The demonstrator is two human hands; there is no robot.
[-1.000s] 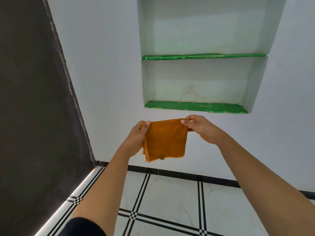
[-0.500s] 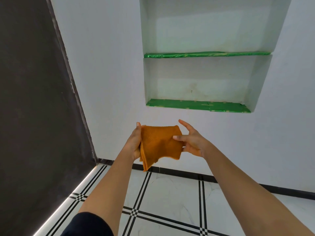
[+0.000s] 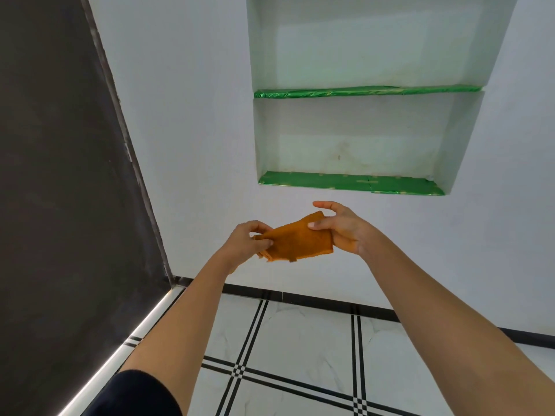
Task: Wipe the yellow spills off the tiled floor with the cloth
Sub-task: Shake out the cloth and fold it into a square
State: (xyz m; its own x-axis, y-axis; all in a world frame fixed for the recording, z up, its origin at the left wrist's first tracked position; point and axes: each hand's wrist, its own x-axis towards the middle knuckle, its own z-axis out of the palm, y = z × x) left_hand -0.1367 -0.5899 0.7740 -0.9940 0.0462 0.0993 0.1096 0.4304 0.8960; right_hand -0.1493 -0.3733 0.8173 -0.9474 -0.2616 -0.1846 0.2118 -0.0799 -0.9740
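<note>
An orange cloth (image 3: 297,243), folded into a small pad, hangs in the air in front of me at chest height. My left hand (image 3: 246,240) pinches its left corner between thumb and fingers. My right hand (image 3: 342,228) holds its right side, thumb on top and the forefinger lifted free. Below lies the white tiled floor (image 3: 303,340) with black double lines. No yellow spill shows on the part of the floor that I see.
A white wall with a recessed niche holds two green-lined shelves (image 3: 351,183) just beyond my hands. A dark panel (image 3: 60,175) fills the left side, with a bright strip along its base. A black skirting (image 3: 318,300) runs along the wall's foot.
The cloth hung spread between both hands a second ago. It has since been folded smaller and now lies flatter, tilted up to the right, with my right hand gripping it from the side.
</note>
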